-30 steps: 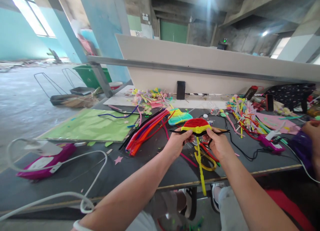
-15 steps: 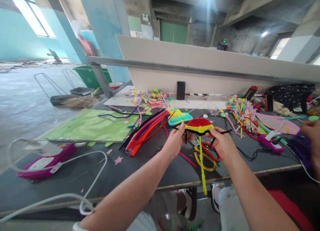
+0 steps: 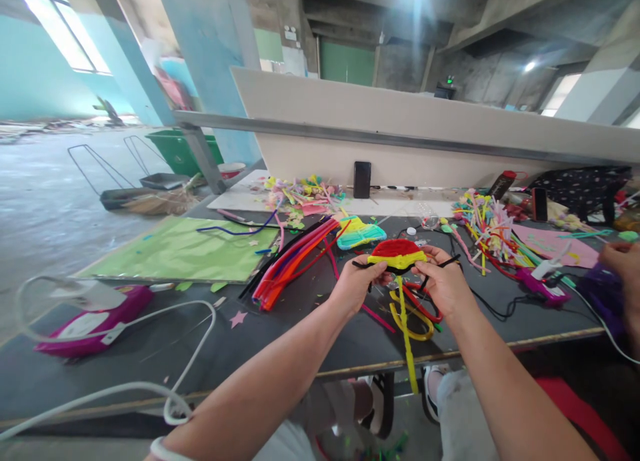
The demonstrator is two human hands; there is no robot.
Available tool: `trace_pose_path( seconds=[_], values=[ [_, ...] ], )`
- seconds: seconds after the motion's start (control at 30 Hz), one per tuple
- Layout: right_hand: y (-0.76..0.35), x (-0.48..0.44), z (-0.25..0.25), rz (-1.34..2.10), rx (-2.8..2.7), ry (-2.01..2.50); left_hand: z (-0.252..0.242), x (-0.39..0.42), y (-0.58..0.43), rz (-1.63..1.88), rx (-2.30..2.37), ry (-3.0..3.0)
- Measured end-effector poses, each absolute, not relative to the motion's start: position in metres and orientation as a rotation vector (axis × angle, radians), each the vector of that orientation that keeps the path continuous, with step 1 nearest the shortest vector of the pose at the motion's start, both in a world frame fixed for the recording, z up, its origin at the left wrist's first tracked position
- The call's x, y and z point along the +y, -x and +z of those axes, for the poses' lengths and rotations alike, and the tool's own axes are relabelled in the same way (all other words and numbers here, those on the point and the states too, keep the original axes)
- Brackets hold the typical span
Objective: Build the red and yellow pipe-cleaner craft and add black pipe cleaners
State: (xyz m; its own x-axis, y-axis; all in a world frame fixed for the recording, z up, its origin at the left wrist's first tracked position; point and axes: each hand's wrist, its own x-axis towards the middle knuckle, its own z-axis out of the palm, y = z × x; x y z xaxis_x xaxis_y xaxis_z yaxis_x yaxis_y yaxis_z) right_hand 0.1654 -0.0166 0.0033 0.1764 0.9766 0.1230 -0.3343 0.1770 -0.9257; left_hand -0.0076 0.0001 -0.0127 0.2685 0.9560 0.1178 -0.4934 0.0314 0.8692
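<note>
Between my hands is a pipe-cleaner piece [image 3: 397, 249], a red dome above a yellow band with black strands along its lower edge. My left hand [image 3: 361, 281] pinches its left side, and my right hand [image 3: 439, 278] pinches the right side. Black ends stick out past both hands. From its middle a yellow pipe cleaner [image 3: 407, 354] hangs down over the table edge. Below my hands lie looped yellow [image 3: 425, 331] and red pipe cleaners on the dark table [image 3: 300, 341]. Just behind rests a yellow and turquoise pipe-cleaner piece [image 3: 361, 234].
A bundle of red, pink and black pipe cleaners [image 3: 290, 264] lies left of my hands, beside a green sheet [image 3: 185, 251]. Purple power strips [image 3: 95, 321] with white cables sit at both sides. A phone [image 3: 363, 180] leans at the back. Another person's hand [image 3: 620, 264] is at far right.
Both hands' fingers have shifted inward along the yellow band and black strands. The piece has tilted slightly, and its hanging yellow strand has swung a little to the right.
</note>
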Motion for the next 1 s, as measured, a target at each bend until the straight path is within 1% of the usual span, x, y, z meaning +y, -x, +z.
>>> trace_pose_path(
  seconds=[0.1, 0.17, 0.23, 0.3, 0.33, 0.37, 0.43, 0.5, 0.57, 0.67, 0.73, 0.87, 1.0],
  values=[
    [-0.173, -0.015, 0.006, 1.212, -0.955, 0.924, -0.012, 0.001, 0.009, 1.231, 0.587, -0.944],
    [-0.179, -0.014, 0.009, 1.146, -0.939, 0.98, -0.012, 0.003, 0.01, 1.261, 0.581, -0.903],
    [-0.184, -0.018, 0.014, 0.808, -0.881, 1.027, -0.011, 0.005, 0.011, 1.294, 0.582, -0.875],
    [-0.184, -0.029, 0.019, 0.34, -0.864, 1.018, -0.011, 0.007, 0.012, 1.321, 0.587, -0.855],
    [-0.181, -0.036, 0.022, 0.163, -0.907, 1.014, -0.01, 0.007, 0.013, 1.329, 0.591, -0.846],
    [-0.176, -0.043, 0.024, 0.088, -0.976, 1.02, -0.01, 0.008, 0.013, 1.331, 0.592, -0.838],
    [-0.164, -0.056, 0.023, 0.182, -1.181, 1.109, -0.009, 0.008, 0.013, 1.323, 0.576, -0.838],
    [-0.15, -0.06, 0.017, 0.471, -1.369, 1.263, -0.009, 0.008, 0.012, 1.318, 0.545, -0.864],
    [-0.139, -0.056, 0.009, 0.686, -1.392, 1.35, -0.01, 0.007, 0.011, 1.323, 0.523, -0.9],
    [-0.13, -0.047, 0.001, 1.006, -1.193, 1.272, -0.011, 0.005, 0.009, 1.348, 0.532, -0.966],
    [-0.126, -0.044, 0.002, 1.157, -1.011, 1.159, -0.011, 0.005, 0.008, 1.369, 0.544, -1.003],
    [-0.117, -0.047, 0.008, 1.222, -0.802, 0.984, -0.009, 0.003, 0.007, 1.352, 0.518, -1.025],
    [-0.115, -0.047, 0.007, 1.13, -0.796, 0.988, -0.009, 0.003, 0.008, 1.354, 0.491, -1.028]
  ],
)
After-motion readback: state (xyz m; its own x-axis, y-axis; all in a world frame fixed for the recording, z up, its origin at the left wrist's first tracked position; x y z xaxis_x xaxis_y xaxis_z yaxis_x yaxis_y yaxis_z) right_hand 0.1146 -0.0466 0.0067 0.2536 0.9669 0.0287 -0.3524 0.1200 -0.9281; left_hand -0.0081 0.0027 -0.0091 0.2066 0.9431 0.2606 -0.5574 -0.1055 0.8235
